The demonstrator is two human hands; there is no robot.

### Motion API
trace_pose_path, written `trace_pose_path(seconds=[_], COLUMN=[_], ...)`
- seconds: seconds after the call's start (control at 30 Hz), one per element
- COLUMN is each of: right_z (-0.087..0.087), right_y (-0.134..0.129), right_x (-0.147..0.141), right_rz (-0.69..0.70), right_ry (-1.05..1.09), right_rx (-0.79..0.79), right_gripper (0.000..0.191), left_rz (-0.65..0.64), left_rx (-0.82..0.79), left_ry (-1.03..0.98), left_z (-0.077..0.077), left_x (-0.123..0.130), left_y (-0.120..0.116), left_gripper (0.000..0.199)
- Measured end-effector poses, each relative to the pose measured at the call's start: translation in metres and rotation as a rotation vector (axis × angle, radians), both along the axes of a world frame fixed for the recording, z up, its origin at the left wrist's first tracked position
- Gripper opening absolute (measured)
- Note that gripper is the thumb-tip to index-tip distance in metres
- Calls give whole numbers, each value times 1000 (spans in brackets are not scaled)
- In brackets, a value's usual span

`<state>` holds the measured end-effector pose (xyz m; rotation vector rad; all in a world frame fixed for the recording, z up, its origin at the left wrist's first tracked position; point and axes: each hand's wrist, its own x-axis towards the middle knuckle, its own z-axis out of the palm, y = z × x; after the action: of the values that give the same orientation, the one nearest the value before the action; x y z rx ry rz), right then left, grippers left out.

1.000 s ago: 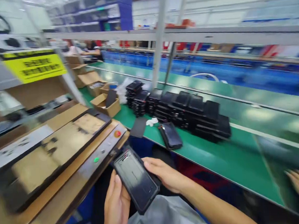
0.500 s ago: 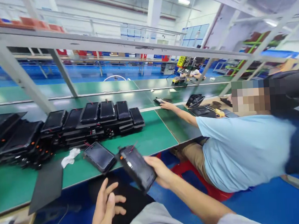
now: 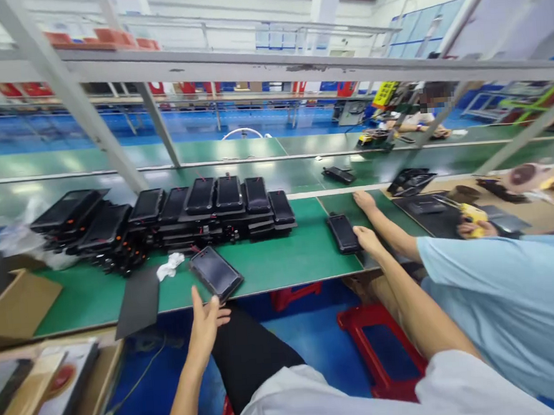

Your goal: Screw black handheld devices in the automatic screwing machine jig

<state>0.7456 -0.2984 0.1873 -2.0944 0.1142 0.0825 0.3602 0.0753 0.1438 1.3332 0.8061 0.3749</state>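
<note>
1. Blk device [image 3: 344, 233] is at R part of green table [image 3: 305, 253], nr front edge; can't tell if flat down or slightly lifted.
2. R hand [image 3: 368, 242] grips its R side, fingers closed on it.
3. L hand [image 3: 202, 332] holds nothing, fingers spread, right by 2nd device [image 3: 216, 272], which lies askew at table's front edge; contact unclear.
4. L of that: white wad [image 3: 170, 266], then dark sheet [image 3: 138, 298] overhanging edge.
5. Stacked devices [image 3: 201, 203] in a row behind.
6. Co-worker's nr hand [image 3: 363, 201] just beyond blk device; other hand [image 3: 466, 229] w/ yellow tool [image 3: 475, 215].
</note>
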Motion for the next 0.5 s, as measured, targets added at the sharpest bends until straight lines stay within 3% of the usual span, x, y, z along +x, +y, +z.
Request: trace_pose_path(seconds=[0.1,0.2,0.27,0.37,0.43,0.5], right_z=[7,11,10,4,0,-2], right_y=[0,34,85,188,253,300], right_x=[-8,-49,-91,-152,-179,-190], right_rz=[-14,129,359,794,934,990], right_ry=[-120,-378,-409,-177,-30,90], right_rx=[-203,-370,-242,37,149,108], right_gripper=[40,44,41,40,43,43], left_rz=[-33,-63,-63,-38,-5,29], left_rx=[-12,11,88,197,208,206], left_ry=[53,112,138,157,169,165], left_z=[12,17,16,11,9,9], left_x=[8,7,6,7,9,13], left_y=[4,1,-1,0,4,11], left_gripper=[107,104,99,91,90,87])
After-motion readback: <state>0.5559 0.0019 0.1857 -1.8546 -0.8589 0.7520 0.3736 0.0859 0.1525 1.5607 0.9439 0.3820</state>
